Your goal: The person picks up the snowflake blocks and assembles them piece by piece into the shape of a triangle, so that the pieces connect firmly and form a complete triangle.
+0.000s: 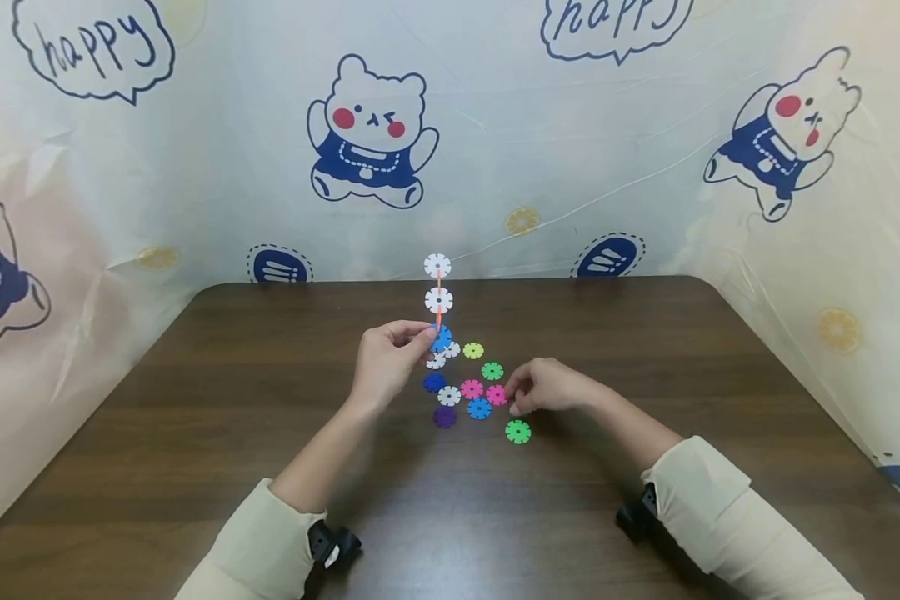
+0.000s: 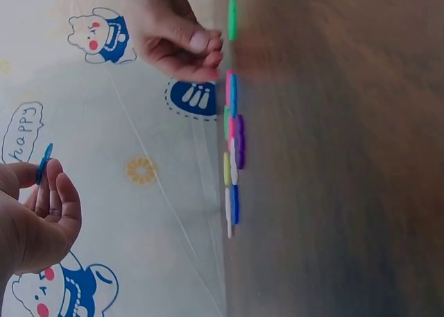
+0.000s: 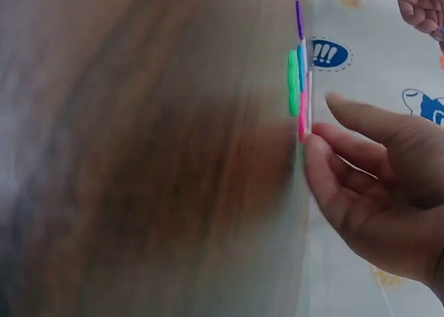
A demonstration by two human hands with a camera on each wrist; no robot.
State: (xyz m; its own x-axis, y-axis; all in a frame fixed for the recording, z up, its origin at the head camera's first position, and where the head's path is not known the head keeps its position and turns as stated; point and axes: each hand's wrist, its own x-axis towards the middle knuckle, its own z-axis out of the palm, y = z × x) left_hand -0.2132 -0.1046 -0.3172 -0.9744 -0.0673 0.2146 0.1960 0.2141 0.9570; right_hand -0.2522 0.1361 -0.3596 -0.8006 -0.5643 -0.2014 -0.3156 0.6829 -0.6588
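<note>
My left hand (image 1: 390, 365) pinches a blue notched disc (image 1: 442, 337) between thumb and fingers, raised above the table. That disc is the low end of an upright chain; an orange disc (image 1: 439, 319) seen edge-on, a white disc (image 1: 438, 300) and a further white disc (image 1: 437, 266) stand above it, with another orange edge between the whites. On the right, my right hand (image 1: 553, 387) is low over the tabletop, fingertips at the edge of a pink disc (image 1: 497, 394). In the right wrist view its thumb is apart from the fingers (image 3: 320, 157), with nothing gripped between them.
Loose discs lie flat on the brown table (image 1: 270, 400): a green disc (image 1: 518, 431) nearest me, a light blue disc (image 1: 479, 407), a purple disc (image 1: 444, 417), a yellow disc (image 1: 473, 350) and several others. A printed curtain (image 1: 495, 133) hangs behind the table.
</note>
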